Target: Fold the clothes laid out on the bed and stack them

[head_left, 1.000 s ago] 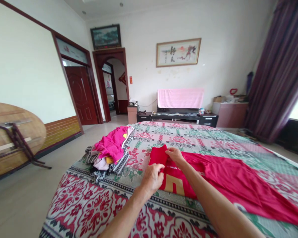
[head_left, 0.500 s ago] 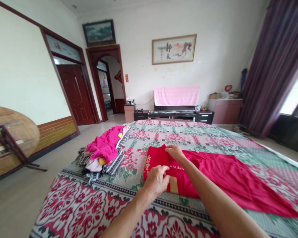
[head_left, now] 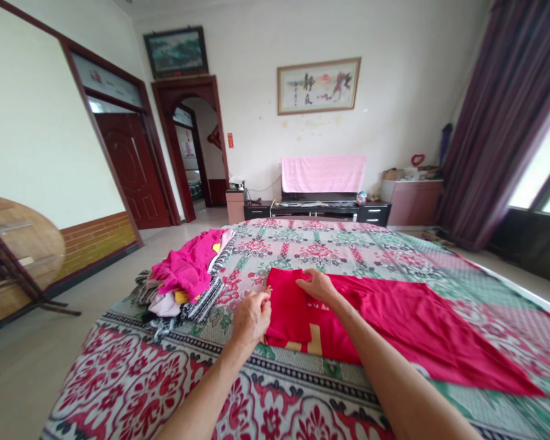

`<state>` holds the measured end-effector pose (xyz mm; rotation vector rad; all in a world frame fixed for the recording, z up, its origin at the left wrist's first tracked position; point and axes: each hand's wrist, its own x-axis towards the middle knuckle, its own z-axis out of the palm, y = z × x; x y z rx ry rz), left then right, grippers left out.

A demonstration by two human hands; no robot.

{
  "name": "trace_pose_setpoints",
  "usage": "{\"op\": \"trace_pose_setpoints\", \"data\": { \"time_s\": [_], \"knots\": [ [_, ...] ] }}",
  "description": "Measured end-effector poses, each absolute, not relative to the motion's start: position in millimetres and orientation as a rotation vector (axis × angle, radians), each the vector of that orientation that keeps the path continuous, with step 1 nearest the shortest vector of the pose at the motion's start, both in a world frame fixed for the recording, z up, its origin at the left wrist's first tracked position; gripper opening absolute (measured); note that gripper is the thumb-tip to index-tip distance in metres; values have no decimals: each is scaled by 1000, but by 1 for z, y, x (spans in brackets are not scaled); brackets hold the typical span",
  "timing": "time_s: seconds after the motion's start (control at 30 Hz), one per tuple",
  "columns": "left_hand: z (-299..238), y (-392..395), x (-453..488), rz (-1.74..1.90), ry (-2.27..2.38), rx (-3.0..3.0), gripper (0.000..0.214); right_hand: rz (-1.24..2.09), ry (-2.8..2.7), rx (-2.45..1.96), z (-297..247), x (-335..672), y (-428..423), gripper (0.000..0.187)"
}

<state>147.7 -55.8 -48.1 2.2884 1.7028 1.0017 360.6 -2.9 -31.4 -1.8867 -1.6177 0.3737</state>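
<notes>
A long red cloth with gold and white print lies spread across the bed, its left end folded over into a plain flap. At the flap's left edge is my left hand, its fingers curled and pinching the cloth there. My right hand rests near the flap's far right corner, thumb and fingers apart and touching the cloth. Part of the cloth is hidden under my right forearm.
A heap of folded clothes, bright pink on top, sits on the patterned bedspread to the left. Beyond the bed stands a low black cabinet with a pink-draped television. A folded round table leans at the left wall.
My left hand has moved left from the middle of the folded part to its left edge. The flap looks flatter and wider. My right hand stays near the far corner.
</notes>
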Motion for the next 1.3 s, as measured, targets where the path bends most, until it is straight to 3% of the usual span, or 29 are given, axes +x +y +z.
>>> {"op": "trace_pose_setpoints", "data": {
  "time_s": [0.23, 0.4, 0.5, 0.63, 0.8, 1.3],
  "knots": [
    [-38, -73, 154, 970, 1448, 2562, 21, 401, -1732, -1796, -38, 359, -5, 29],
    [-38, -85, 169, 867, 1174, 2661, 26, 358, -1731, -1811, -39, 359, -4, 34],
    [-43, -87, 174, 775, 1198, 2699, 33, 365, -1701, -1788, -40, 361, -3, 36],
    [-44, -88, 180, 696, 1298, 2719, 19, 405, -1661, -1722, -43, 362, 0, 34],
    [-44, -89, 186, 637, 1386, 2678, 19, 421, -1636, -1716, -47, 362, 4, 33],
    [-41, -86, 192, 834, 1362, 2505, 14, 300, -1646, -1751, -42, 366, 4, 36]
  ]
}}
